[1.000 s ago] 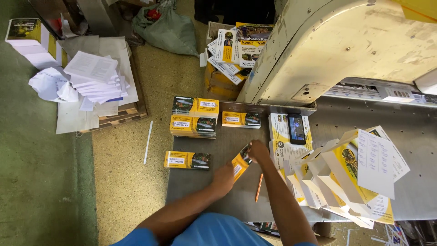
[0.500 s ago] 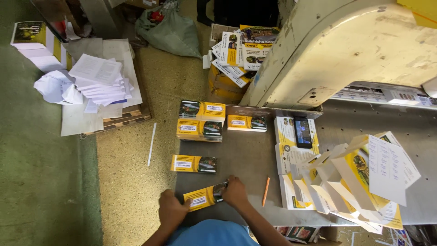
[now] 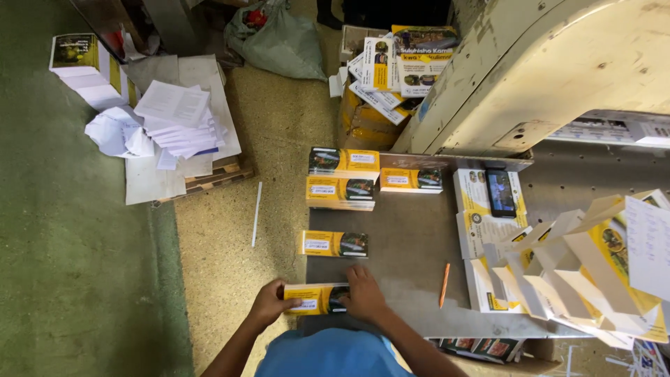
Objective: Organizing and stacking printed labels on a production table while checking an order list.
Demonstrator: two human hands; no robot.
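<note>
Hidden or cut off: the person's forearms and blue shirt (image 3: 328, 356) run out at the bottom edge; the far right of the bench (image 3: 405, 237) and the fanned stack there pass out of view at the right edge.
Hard to make out: the print on every carton is too small to tell; whether the held carton is sealed or open at its ends cannot be told.
Left hand (image 3: 269, 304): fingers curled over the left end of a yellow carton (image 3: 315, 298), grasping it.
Right hand (image 3: 363, 294): palm down on the right end of the same carton, fingers pressing over it, so that end is covered.
Held carton: lies flat at the near left corner of the bench, its left end overhanging the edge.
Single carton (image 3: 334, 244): flat on the bench along the left edge, just beyond the held one, apart from it.
Stacked cartons (image 3: 342, 178): two low piles at the far left corner, one more carton (image 3: 410, 179) just beside them.
Phone (image 3: 500, 192): dark, lying on flat printed sheets (image 3: 478, 220) near the far edge.
Flat carton blanks (image 3: 579, 272): fanned and overlapping along the right side of the bench.
Orange pencil (image 3: 444, 285): on bare bench between the hands and the blanks.
Open box on the floor (image 3: 380, 66): holds loose printed leaflets, piled unevenly.
Wooden pallet (image 3: 209, 178): carries stacks of white paper (image 3: 174, 115).
</note>
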